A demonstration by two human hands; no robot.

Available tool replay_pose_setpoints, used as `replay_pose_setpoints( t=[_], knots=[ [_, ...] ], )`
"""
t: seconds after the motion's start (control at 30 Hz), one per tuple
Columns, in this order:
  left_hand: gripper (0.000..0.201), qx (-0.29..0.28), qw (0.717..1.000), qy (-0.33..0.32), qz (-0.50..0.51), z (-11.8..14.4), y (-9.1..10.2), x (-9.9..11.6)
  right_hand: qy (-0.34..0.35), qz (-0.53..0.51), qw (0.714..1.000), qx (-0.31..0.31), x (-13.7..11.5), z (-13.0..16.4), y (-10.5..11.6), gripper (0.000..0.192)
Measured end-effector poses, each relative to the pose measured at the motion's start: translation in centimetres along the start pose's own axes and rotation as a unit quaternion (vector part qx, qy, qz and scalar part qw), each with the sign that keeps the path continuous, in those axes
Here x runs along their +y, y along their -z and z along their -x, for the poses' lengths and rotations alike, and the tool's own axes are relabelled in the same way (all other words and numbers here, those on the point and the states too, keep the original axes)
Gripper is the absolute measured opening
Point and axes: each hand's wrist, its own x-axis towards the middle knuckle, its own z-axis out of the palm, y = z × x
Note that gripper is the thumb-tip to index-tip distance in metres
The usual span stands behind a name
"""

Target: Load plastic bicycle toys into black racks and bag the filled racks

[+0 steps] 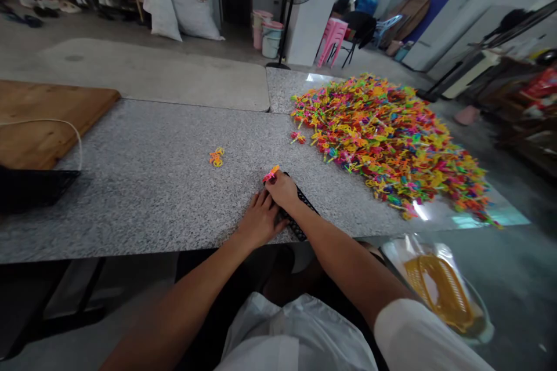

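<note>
In the head view my right hand (282, 190) is closed, with its fingertips pinching a small pink-and-orange plastic piece (271, 173). That piece looks like a tiny toy, but its exact kind is too small to make out. My left hand (261, 217) lies beside it, palm down with fingers stretched out, partly over a black board with rows of holes (308, 203). Both hands and forearms hide much of this board, which lies near the table's front edge. Left of my hands, a small orange-and-yellow plastic piece (216, 156) rests alone on the speckled grey table (156, 185).
A large heap of colourful small plastic pieces (383, 139) covers the table's right side. At the left are a wooden board (52, 116) and a black container (35, 188) with a thin white handle. Below the right edge sits a tub with a yellow basket (439, 290).
</note>
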Motion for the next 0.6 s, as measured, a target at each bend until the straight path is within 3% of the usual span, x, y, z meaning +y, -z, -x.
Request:
replay_pose_setpoints(
  t=[0.13, 0.23, 0.3, 0.37, 0.47, 0.53, 0.6],
  knots=[
    [0.068, 0.008, 1.000, -0.001, 0.014, 0.0, 0.2, -0.4, 0.018, 0.025, 0.999, -0.025, -0.4, 0.3, 0.6, 0.031],
    [0.049, 0.033, 0.997, -0.018, 0.061, 0.2, 0.3, -1.4, 0.049, -0.019, 0.998, -0.046, 0.1, 0.5, 1.4, 0.028],
    [0.030, 0.076, 0.991, 0.020, 0.112, 0.2, 0.3, -2.3, 0.056, -0.061, 0.996, -0.044, 0.9, 0.9, 1.9, 0.023],
    [0.024, 0.144, 0.970, 0.114, 0.162, -0.3, 0.5, -3.3, 0.052, -0.086, 0.994, -0.035, 1.7, 1.4, 2.2, 0.021],
    [0.047, 0.212, 0.921, 0.218, 0.243, -2.2, 1.3, -4.3, 0.072, -0.081, 0.994, -0.025, 2.6, 2.6, 1.9, 0.021],
    [0.064, 0.209, 0.905, 0.222, 0.296, -3.9, 2.0, -4.5, 0.102, -0.064, 0.993, -0.010, 2.9, 3.5, 1.4, 0.021],
    [0.063, 0.186, 0.908, 0.207, 0.315, -5.4, 2.8, -4.6, 0.124, -0.046, 0.991, 0.012, 2.9, 4.4, 0.7, 0.023]
  ],
)
